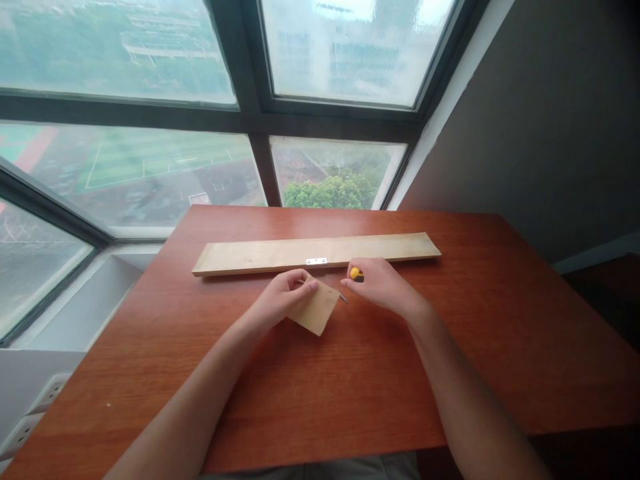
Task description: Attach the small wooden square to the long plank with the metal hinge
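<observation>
Pinching a tan square (316,312) in the left hand (290,292), a yellow tool (356,273) clasped in the right hand (374,281) just beside that grip, the person seems to be positioning both — the next move likely calls for steadiness — with a board (265,252) beyond both hands.

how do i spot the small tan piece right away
On the reddish-brown table, find the long pale board. On its near side, the left hand holds the tan piece, small and squarish where the board is long and narrow.
</observation>
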The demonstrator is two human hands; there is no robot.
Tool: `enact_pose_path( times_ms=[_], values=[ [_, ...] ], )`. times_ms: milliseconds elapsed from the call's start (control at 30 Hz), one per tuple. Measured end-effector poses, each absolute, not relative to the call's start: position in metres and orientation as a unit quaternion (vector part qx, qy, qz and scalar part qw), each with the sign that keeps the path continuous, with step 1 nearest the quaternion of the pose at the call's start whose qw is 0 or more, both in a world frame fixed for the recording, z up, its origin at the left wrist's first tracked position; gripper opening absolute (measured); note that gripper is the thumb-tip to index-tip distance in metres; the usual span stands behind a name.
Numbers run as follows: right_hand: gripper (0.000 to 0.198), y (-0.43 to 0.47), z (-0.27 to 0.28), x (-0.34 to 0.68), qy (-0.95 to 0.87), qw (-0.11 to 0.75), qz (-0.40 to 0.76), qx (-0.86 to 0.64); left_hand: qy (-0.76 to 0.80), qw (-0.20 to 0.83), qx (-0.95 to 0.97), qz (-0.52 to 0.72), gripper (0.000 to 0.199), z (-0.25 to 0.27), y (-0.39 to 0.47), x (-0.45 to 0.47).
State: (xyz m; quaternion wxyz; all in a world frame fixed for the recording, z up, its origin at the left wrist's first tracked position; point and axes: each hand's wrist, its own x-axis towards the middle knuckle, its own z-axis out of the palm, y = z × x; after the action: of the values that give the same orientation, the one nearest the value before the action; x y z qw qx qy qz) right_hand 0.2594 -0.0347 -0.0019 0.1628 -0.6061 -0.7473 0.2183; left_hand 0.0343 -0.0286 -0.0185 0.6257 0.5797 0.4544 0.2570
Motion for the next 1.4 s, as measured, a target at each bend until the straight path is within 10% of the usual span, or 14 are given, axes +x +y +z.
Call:
enact_pose_path(
  times_ms=[1400],
  values=[
    [0.024, -0.035, -0.017, 0.255, -0.780, -0.034, 0.177, -0.599, 0.528, 0.515, 0.613, 0.284, 0.031, -0.019, -0.023, 0.025]
  ],
)
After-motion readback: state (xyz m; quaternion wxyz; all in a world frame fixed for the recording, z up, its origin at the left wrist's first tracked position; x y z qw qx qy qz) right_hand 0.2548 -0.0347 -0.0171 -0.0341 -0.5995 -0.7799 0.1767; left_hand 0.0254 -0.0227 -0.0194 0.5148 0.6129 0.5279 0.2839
